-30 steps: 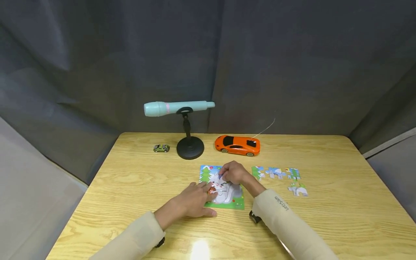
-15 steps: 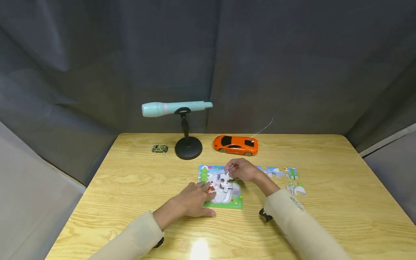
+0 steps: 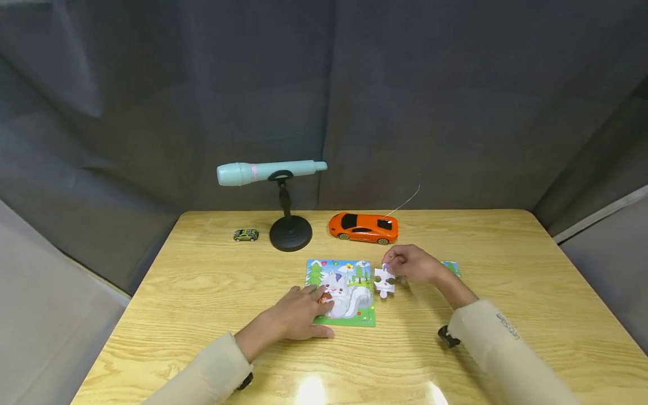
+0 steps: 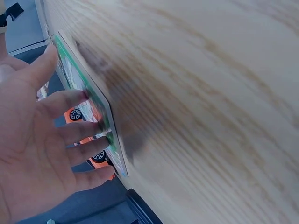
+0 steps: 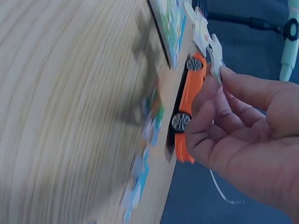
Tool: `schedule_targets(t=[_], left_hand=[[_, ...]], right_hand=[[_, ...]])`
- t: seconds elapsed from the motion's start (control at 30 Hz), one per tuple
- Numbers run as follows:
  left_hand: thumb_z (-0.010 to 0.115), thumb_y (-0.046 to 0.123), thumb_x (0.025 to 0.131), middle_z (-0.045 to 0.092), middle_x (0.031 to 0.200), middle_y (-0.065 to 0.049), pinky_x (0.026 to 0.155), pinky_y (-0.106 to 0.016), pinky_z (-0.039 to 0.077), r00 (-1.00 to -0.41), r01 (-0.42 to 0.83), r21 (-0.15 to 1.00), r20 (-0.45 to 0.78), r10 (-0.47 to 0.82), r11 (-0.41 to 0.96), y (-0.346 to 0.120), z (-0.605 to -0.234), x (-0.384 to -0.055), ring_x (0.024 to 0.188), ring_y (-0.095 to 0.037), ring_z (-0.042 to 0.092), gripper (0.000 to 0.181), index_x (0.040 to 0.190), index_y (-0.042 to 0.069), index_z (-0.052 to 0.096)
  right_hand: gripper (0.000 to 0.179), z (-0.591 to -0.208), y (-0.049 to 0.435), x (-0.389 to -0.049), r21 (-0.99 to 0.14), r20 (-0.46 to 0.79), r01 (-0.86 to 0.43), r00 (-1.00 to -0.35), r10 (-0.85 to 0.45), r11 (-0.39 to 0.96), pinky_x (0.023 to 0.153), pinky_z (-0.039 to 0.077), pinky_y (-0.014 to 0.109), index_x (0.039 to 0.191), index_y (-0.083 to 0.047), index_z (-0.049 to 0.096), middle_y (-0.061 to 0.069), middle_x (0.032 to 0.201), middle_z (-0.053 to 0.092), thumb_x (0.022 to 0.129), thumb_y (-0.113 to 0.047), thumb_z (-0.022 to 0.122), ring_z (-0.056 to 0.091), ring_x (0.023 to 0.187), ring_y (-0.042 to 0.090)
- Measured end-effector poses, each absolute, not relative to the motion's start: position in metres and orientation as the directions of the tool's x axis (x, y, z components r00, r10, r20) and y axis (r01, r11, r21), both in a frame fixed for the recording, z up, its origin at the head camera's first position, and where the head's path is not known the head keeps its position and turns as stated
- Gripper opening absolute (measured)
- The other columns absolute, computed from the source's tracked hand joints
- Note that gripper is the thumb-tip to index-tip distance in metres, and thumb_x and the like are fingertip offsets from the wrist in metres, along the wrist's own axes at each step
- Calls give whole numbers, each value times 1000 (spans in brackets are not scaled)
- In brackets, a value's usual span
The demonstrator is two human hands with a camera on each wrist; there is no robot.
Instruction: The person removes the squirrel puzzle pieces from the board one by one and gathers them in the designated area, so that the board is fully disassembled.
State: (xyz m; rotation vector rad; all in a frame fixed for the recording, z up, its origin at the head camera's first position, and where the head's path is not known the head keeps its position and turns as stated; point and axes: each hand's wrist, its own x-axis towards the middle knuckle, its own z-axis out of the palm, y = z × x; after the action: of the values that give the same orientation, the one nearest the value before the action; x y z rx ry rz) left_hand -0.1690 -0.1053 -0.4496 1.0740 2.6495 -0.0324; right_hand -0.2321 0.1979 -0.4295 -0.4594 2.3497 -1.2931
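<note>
A puzzle board (image 3: 356, 306) printed with a white furry animal, trees and grass lies flat on the table. My left hand (image 3: 298, 315) rests on its left side with fingers extended; in the left wrist view the fingertips (image 4: 105, 140) touch the board's printed face. Just right of the board, my right hand (image 3: 415, 264) pinches a whitish puzzle piece (image 3: 385, 282) by its upper end. The right wrist view has this puzzle piece (image 5: 216, 56) held between thumb and index finger, raised off the table. My right hand and forearm hide most of the loose pieces.
Loose puzzle pieces (image 5: 135, 186) lie on the table below my right hand; one loose piece (image 3: 451, 268) shows beyond my wrist. An orange toy car (image 3: 363, 228), a microphone on a black stand (image 3: 291, 233) and a small green toy car (image 3: 246, 235) stand along the back.
My right hand has lifted the whitish puzzle piece off the board and carried it to the right. The printed picture beneath now shows. My left hand stays on the board.
</note>
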Motion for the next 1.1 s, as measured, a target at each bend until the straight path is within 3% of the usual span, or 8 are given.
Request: schedule_targets(t=[0.1,0.3,0.53,0.83,1.1], left_hand=[[45,66,88,33,153,-13,107,-56,35,-684,683,90,-268,678,725,-106,-450,-169,140,-31,34,67,142,27,45],[45,66,88,33,153,-14,106,-55,36,-680,697,80,-243,692,713,-108,-453,-168,140,-32,35,68,143,26,45],[46,66,87,33,153,-15,105,-56,37,-679,700,80,-236,696,710,-109,-453,-167,140,-32,35,68,142,25,45],[48,65,87,33,153,-15,105,-56,37,-682,695,87,-235,693,713,-109,-451,-167,140,-32,35,69,142,25,45],[49,66,86,32,154,-13,106,-55,37,-687,687,84,-245,684,721,-108,-451,-166,140,-31,34,70,143,26,45]], right_hand=[[19,-428,210,-229,-847,-219,-62,-864,-453,528,64,41,25,108,12,53,1,69,47,93,0,52,41,65,11],[21,-428,232,-224,-809,-240,-50,-882,-406,586,59,43,28,109,9,54,11,80,60,92,-4,55,49,67,15],[18,-436,261,-222,-806,-262,-33,-875,-407,591,60,44,27,106,11,55,9,84,57,92,0,53,48,70,15],[20,-447,275,-219,-806,-254,-6,-900,-355,592,59,47,27,102,14,56,11,80,61,88,0,59,50,66,12],[11,-458,273,-216,-720,-214,-48,-933,-288,692,58,46,23,96,7,62,11,81,62,87,2,59,51,68,13]])
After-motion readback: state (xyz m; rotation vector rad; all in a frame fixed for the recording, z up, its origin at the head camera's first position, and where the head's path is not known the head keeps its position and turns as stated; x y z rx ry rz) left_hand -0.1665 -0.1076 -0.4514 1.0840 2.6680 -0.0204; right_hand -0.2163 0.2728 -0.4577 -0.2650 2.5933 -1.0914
